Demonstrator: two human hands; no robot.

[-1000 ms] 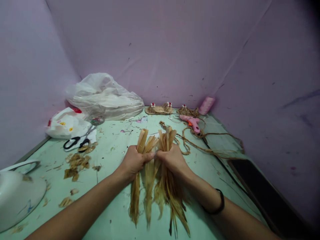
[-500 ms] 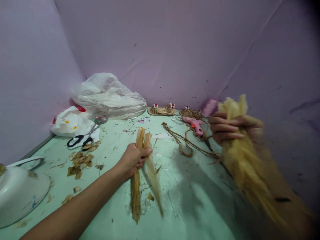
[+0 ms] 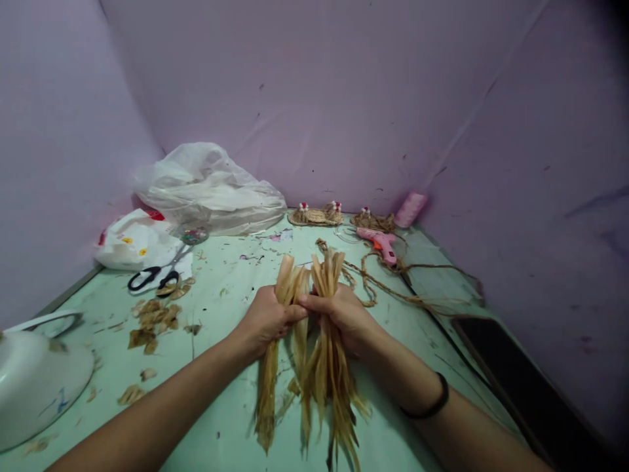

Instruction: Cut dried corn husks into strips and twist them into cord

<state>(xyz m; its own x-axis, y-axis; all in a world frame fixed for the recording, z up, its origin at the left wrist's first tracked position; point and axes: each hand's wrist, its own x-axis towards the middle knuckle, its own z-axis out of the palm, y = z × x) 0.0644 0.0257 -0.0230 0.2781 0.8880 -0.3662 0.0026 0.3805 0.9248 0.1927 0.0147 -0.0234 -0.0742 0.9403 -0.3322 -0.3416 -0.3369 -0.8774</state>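
Side by side at the middle of the table, my two hands hold dry, straw-coloured husk strips upright. My left hand point(image 3: 270, 317) is closed round a narrower bundle of strips point(image 3: 266, 400), whose ends hang toward the table's near side. Closed round a fuller, frayed bundle point(image 3: 334, 380) is my right hand point(image 3: 344, 316). The thumbs nearly meet between the bundles, at a middle strip point(image 3: 300, 347); which hand bears it I cannot tell. Short strip tops stick up above both hands.
Scissors point(image 3: 170, 272), husk scraps point(image 3: 156, 318) and a white bowl point(image 3: 39, 387) lie left. Plastic bags point(image 3: 216, 190) stand at the back left. Behind my hands are woven pieces point(image 3: 317, 215), a pink glue gun point(image 3: 378, 242) and braided cord point(image 3: 373, 282). A dark flat object point(image 3: 521, 373) lies right.
My right hand has come down from the upper right with its bundle and is now beside my left hand. The dark flat object at the right has come into sight.
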